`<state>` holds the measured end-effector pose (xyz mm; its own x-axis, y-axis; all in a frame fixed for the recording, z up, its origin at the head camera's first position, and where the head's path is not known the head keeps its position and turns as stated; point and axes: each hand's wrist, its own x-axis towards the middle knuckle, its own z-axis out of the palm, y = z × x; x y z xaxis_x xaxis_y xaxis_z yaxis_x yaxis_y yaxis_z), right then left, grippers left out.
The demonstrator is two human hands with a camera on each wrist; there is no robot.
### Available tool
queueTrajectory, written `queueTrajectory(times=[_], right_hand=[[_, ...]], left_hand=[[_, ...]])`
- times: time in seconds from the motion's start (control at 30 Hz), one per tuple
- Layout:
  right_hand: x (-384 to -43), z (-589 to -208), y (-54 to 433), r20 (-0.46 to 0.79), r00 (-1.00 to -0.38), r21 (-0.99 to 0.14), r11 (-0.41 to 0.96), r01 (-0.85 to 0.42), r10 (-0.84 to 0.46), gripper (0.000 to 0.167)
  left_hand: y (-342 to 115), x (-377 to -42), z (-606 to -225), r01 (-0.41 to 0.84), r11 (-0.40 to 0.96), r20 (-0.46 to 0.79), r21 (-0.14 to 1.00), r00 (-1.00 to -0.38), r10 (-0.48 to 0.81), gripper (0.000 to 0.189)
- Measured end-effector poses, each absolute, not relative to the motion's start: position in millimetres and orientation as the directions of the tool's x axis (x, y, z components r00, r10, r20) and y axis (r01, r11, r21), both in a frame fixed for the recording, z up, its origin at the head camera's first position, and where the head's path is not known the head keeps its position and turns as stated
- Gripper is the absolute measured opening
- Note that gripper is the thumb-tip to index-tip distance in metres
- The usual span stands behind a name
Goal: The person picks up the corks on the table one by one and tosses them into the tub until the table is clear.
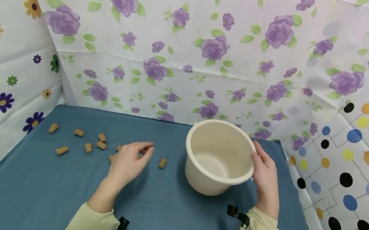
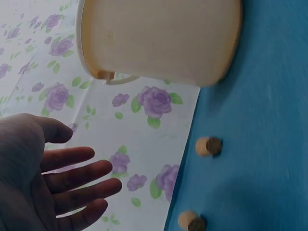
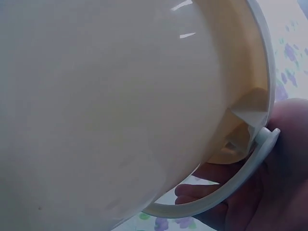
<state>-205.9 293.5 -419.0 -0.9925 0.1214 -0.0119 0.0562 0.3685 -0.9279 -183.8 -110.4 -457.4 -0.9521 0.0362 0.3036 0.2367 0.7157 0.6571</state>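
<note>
A cream plastic bucket (image 1: 216,162) stands tilted at the right of the blue cloth, its mouth facing up and toward me. My right hand (image 1: 267,180) grips its right rim, thumb over the edge; in the right wrist view the bucket's curved handle (image 3: 216,195) passes in front of those fingers. To the bucket's left, my left hand (image 1: 129,162) hovers over several corks, palm toward the bucket. Its fingers look relaxed and spread in the left wrist view, with nothing held. One cork (image 1: 162,163) lies between that hand and the bucket.
More corks lie scattered at the left, among them one cork (image 1: 62,150) nearest the left edge. Flowered sheeting (image 1: 185,53) hangs behind the blue cloth (image 1: 171,218), and dotted sheeting (image 1: 353,191) borders it on the right.
</note>
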Motion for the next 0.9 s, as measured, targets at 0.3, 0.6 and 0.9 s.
queueTrajectory(times=[0.3, 0.6, 0.9], right_hand=[[-204.5, -415.1, 289.2, -0.011, -0.995, -0.905, 0.422, 0.053, 0.103, 0.059], [-203.2, -413.9, 287.1, -0.007, -0.994, -0.9, 0.434, 0.053, 0.107, 0.059], [-204.0, -416.7, 288.0, -0.009, -0.993, -0.895, 0.442, 0.06, 0.116, 0.057]], left_hand=[[-90.7, -196.8, -466.9, 0.189, 0.819, 0.294, 0.542, -0.955, 0.025, 0.03], [-79.0, -202.4, -483.1, 0.173, 0.849, 0.269, 0.5, -0.962, 0.037, 0.031], [-68.8, -210.2, -494.5, 0.118, 0.871, 0.191, 0.478, -0.981, 0.028, 0.034]])
